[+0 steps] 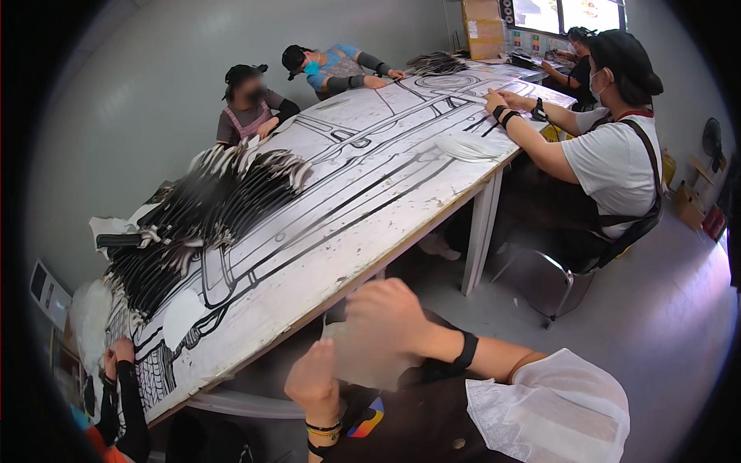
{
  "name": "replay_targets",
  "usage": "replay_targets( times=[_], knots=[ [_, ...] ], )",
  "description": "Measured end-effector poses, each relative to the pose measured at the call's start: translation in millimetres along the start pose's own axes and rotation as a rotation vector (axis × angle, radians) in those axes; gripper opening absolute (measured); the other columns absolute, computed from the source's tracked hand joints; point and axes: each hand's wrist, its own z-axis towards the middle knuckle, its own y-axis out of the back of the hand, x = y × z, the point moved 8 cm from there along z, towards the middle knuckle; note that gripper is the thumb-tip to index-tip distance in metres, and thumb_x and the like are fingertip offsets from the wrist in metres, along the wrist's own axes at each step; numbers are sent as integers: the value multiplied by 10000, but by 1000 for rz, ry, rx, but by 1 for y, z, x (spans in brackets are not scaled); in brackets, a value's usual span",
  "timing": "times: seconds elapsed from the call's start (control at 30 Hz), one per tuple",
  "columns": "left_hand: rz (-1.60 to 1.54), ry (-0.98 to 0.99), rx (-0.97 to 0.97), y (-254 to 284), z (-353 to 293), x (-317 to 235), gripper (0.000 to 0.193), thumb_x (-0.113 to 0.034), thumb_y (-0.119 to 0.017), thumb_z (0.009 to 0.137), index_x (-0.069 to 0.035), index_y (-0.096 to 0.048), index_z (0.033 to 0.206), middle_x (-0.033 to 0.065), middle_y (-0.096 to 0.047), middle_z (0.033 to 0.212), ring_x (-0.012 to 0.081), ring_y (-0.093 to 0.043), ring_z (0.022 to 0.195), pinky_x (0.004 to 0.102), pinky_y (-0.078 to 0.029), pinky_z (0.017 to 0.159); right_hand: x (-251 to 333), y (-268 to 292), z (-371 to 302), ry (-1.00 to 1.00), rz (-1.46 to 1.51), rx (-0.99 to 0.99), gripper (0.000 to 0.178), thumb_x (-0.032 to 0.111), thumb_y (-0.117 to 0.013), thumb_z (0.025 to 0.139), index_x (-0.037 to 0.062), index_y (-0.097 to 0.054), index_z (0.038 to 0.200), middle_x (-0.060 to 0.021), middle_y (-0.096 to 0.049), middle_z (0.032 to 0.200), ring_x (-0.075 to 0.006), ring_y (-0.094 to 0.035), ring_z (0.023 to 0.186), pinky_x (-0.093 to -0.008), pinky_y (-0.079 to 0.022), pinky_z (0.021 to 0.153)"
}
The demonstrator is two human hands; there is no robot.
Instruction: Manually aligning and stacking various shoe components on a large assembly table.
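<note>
Beside the worktop [351, 239], left hand [312, 378] and right hand [390, 316] are pinching a pale sheet [369, 366], seemingly adjusting it, next needing steadiness

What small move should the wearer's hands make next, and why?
Probably steady the pale piece with the left hand: it appears held between both hands, off the table, and the right hand, higher up, looks blurred.

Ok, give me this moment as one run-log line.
left hand: closed on blurred pale-grey flat piece | right hand: curled at its top, grip blurred | long white table: pile of curved black strips
</note>
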Motion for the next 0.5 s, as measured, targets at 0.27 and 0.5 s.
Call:
replay_targets(
  times=[0.27, 0.5],
  knots=[
    [-1, -270, -102, 29, -11, -32, 132, -106, -632, 831, -123, -758, 869, 59, -724, 924, 251, -657, 982, 401, -464, 936, -48, -41, -51, -735, 1059, 627, 511, 443, -490, 992, -16, -658, 1142, -88, -706, 1030, -94, -598, 933, -263, -473, 848],
    [253, -51, -462, 38, -28, -10, 521, -225, -604, 905, -26, -443, 1359, 200, -478, 1382, 353, -432, 1290, 498, -290, 1100, -7, -8, -28, -339, 1048, 741, 616, 535, -457, 978, 18, -568, 1294, -145, -685, 1088, -159, -621, 976, -308, -463, 889]
  ],
)
